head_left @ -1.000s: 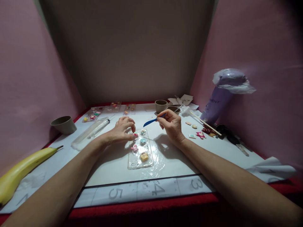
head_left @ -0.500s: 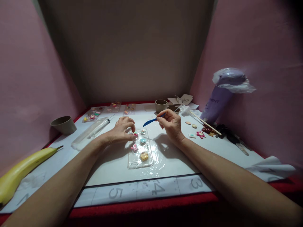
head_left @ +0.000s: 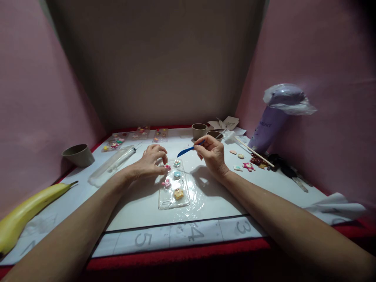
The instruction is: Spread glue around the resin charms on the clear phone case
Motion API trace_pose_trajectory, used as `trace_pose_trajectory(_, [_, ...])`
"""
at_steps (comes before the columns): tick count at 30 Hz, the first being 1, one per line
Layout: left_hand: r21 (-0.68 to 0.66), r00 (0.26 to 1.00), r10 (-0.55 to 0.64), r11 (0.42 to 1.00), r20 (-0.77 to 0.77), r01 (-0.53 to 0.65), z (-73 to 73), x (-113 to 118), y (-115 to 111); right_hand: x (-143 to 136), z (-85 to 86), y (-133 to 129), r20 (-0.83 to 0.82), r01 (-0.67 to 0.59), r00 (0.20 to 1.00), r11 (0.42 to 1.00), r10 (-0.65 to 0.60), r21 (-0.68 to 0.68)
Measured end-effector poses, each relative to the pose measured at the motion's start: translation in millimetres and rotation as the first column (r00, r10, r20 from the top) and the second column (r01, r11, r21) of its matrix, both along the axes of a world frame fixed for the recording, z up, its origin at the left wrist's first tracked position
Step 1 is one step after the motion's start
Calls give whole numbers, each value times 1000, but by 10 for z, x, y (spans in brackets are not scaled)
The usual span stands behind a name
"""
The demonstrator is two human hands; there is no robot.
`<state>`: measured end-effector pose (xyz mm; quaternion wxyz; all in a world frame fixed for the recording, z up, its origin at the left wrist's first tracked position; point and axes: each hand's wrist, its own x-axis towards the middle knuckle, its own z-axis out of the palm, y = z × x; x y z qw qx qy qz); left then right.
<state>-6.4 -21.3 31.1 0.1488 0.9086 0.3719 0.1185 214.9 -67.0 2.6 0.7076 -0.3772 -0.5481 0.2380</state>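
My left hand (head_left: 151,160) reaches over the upper left edge of a clear phone case (head_left: 174,204), fingers curved and thumb apart from them. Its fingertips are close to a small red charm (head_left: 167,167); whether they touch it I cannot tell. My right hand (head_left: 212,154) pinches a blue plastic knife (head_left: 185,152), whose blade points left just above the case's top end. On the case are a pink bunny charm (head_left: 166,183), a light blue charm (head_left: 177,175), a round pale charm (head_left: 177,163) and a yellow charm (head_left: 178,193).
Left: a banana (head_left: 35,205), a tilted cup (head_left: 78,155) and a plastic sleeve (head_left: 113,164). Behind lie packs of charms (head_left: 160,135) and a cup (head_left: 199,131). Right: a purple bag (head_left: 267,127), a wooden stick (head_left: 255,152), a pink bear charm (head_left: 248,167) and crumpled paper (head_left: 337,209).
Almost nothing differs. Both hands, the blue knife and the phone case keep their places, apart from a very slight shift of the whole view.
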Motion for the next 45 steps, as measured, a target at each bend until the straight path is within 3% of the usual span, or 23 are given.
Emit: trace_pose_trajectory(45, [51, 998, 15, 999, -60, -12, 9, 27, -31, 3, -2, 12, -13, -29, 999, 999, 29, 18])
